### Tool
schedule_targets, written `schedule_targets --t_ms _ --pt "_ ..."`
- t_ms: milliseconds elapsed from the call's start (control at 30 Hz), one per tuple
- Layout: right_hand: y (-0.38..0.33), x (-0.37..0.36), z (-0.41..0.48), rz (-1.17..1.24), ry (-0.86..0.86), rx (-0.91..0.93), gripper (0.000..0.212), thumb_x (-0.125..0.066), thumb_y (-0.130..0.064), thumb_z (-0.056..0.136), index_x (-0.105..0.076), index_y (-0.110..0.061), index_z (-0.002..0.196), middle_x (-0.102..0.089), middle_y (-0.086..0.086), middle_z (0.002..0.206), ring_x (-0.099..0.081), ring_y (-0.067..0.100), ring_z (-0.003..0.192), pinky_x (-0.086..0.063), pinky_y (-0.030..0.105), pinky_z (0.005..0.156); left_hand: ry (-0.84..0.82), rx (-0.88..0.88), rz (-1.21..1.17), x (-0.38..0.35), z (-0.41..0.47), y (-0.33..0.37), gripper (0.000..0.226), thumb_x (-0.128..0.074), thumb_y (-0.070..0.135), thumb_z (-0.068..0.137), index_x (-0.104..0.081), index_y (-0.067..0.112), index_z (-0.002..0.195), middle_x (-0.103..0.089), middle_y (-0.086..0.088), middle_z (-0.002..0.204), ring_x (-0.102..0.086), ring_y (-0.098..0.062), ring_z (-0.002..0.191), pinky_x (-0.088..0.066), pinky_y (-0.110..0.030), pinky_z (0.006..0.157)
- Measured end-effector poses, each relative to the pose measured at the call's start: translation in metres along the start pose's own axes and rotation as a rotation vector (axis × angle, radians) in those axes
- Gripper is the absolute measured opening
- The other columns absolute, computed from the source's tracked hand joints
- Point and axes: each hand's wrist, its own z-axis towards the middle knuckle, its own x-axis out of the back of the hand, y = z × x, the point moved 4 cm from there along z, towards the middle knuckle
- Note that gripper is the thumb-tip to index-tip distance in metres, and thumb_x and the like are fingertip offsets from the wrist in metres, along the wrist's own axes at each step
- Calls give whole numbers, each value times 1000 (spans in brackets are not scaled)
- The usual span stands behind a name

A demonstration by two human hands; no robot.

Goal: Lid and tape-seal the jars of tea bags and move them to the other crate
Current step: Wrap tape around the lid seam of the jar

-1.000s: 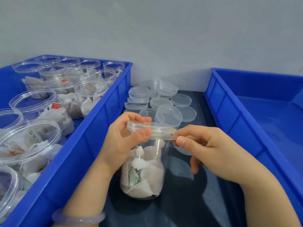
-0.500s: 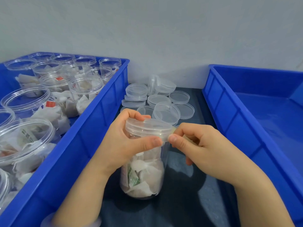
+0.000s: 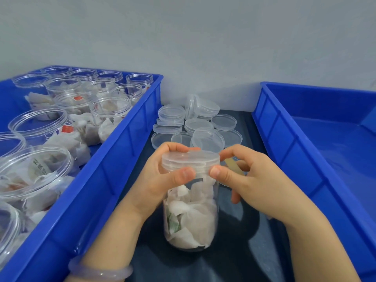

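Note:
A clear jar (image 3: 191, 216) full of tea bags stands on the dark table between two blue crates. A clear lid (image 3: 190, 159) sits on its mouth. My left hand (image 3: 160, 180) grips the jar's neck and lid from the left, thumb across the front. My right hand (image 3: 250, 180) pinches a strip of yellowish tape (image 3: 234, 164) against the lid's right side, thumb pressed on the rim. The left crate (image 3: 114, 169) holds several open jars (image 3: 110, 110) of tea bags. The right crate (image 3: 317, 155) holds no jars.
Several loose clear lids (image 3: 195, 127) lie in a pile on the table behind the jar, against the grey wall. A pale bangle (image 3: 99, 271) circles my left wrist. The crate walls stand close on both sides of the jar.
The lid has settled level on the jar. My left thumb slid right along the rim, and my right hand moved the tape up to the lid's right side. The camera tilted down slightly.

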Motion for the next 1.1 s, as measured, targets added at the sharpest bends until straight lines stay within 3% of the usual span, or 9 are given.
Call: schedule_targets --t_ms 167,300,400,500,633,733,900,1033,1100 --pt "-2 -1 0 31 37 -8 60 -48 -83 45 -59 -39 85 -56 -15 51 -57 6 41 -35 11 41 72 -57 182 4 1 9 80 -89 54 36 -61 16 101 -71 10 88 -68 -6 81 -51 -16 66" --pt "-2 -3 0 21 105 -28 62 -48 -85 42 -55 -44 88 -65 -13 64 -57 4 46 -41 14 44 91 -92 215 0 -3 16 60 -77 39 54 -61 21 108 -70 10 103 -68 -9 93 -53 -17 71" --pt "-3 -5 0 -45 105 -9 68 -42 -87 46 -54 -45 98 -66 -11 75 -58 6 62 -45 24 59 210 -64 325 -6 -4 12 60 -80 53 42 -59 35 95 -65 27 101 -65 2 91 -52 -15 68" --pt "-3 -5 -2 -40 8 13 47 -52 -73 64 -53 -49 105 -65 -13 80 -63 6 56 -46 22 60 294 -60 403 -5 -3 9 63 -80 60 33 -57 39 88 -62 26 111 -59 11 100 -51 -14 77" --pt "-7 6 -8 112 -61 26 41 -62 -55 70 -51 -58 110 -66 -7 64 -59 5 46 -43 11 49 294 -97 331 5 -3 10 52 -82 51 39 -60 34 83 -66 15 116 -62 0 106 -52 -30 88" --pt "-13 12 -11 105 -10 86 46 -54 -61 61 -62 -49 105 -62 -9 54 -52 2 41 -41 8 48 247 -111 281 13 -4 13 44 -83 44 41 -61 35 78 -68 13 114 -64 -8 106 -55 -29 80" --pt "-23 7 -13 35 140 145 16 -67 -51 67 -72 -42 79 -48 -27 40 -42 3 39 -31 5 42 139 -107 159 13 -4 13 35 -82 33 45 -63 32 74 -69 1 112 -69 -22 97 -55 -26 64" --pt "-24 9 -14 38 204 107 43 -60 -64 47 -75 -38 78 -51 -26 43 -43 4 39 -30 6 41 99 -109 113 12 -3 10 31 -79 33 47 -65 31 75 -70 -3 112 -68 -24 100 -56 -36 72" --pt "-20 8 -12 25 182 58 51 -57 -72 41 -75 -40 77 -63 -24 60 -50 1 46 -33 7 47 83 -123 101 10 -3 11 31 -78 32 47 -65 31 76 -70 -4 112 -68 -23 102 -54 -26 68"
